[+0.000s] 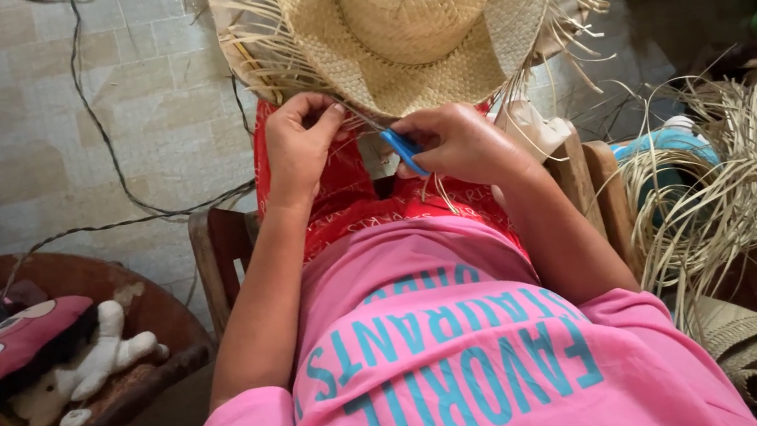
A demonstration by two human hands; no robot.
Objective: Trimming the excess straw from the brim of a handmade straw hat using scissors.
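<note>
A woven straw hat (414, 20) is held over the lap, its frayed brim toward the body. The brim edge is pinched by the left hand (299, 146); blue-handled scissors (401, 149) are gripped in the right hand (460, 141). The hat is judged light, stiff yet brittle, best held at the brim. Loose straw (729, 188) lies alongside.
</note>
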